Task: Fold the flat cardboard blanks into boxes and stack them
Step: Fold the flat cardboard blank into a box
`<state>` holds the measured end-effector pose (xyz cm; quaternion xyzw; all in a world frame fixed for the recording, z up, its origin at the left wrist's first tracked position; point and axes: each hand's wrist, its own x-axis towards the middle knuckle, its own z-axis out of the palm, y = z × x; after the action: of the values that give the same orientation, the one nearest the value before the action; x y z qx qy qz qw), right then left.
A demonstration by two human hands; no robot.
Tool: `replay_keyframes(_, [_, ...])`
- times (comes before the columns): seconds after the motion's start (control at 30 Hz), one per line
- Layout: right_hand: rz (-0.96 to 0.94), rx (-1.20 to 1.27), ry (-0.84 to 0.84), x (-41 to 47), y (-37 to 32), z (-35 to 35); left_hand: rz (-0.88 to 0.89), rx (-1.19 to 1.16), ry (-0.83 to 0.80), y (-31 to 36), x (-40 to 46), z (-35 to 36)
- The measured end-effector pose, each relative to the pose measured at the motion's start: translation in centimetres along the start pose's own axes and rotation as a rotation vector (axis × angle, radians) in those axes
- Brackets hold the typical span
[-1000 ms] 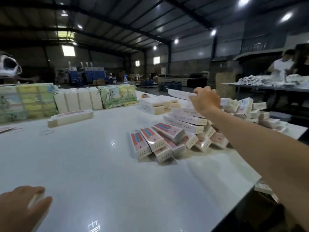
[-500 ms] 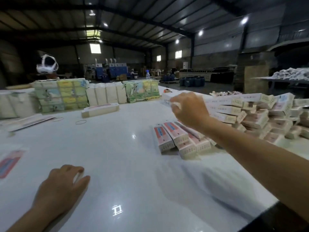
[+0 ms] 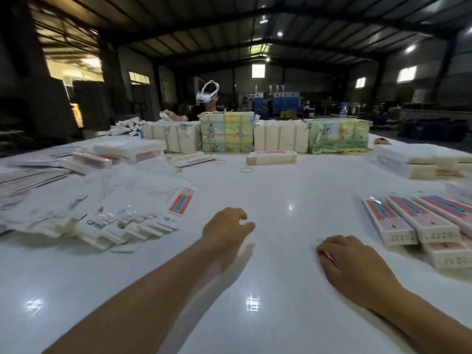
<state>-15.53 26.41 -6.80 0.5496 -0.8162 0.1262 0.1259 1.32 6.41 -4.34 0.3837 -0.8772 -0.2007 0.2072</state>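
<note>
A loose pile of flat white blanks with red-and-blue print lies on the white table, left of my hands. Folded boxes with red tops lie side by side at the right edge. My left hand hovers over the table's middle, fingers loosely curled and holding nothing, a short way right of the blanks. My right hand rests palm down on the table with fingers bent, left of the folded boxes and apart from them. Neither hand touches a blank or a box.
Wrapped bundles stand in a row along the far side, with a single long box in front. More blank stacks lie far left and stacked packs far right. A person wearing a headset works behind the bundles. Rubber bands lie loose.
The view has swung left. My right hand came back from the stacked boxes down to the table. My left hand moved forward toward the middle of the table.
</note>
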Motion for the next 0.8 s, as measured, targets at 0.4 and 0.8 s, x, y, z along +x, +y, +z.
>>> replay_keyframes(0.4, [-0.017, -0.008, 0.0, 0.4, -0.4, -0.2, -0.668, 0.499, 0.063, -13.6, 6.0, -9.8])
replay_keyframes(0.8, [0.018, 0.055, -0.002, 0.1, -0.8, -0.5, -0.574, 0.571, 0.248, -13.6, 6.5, -10.7])
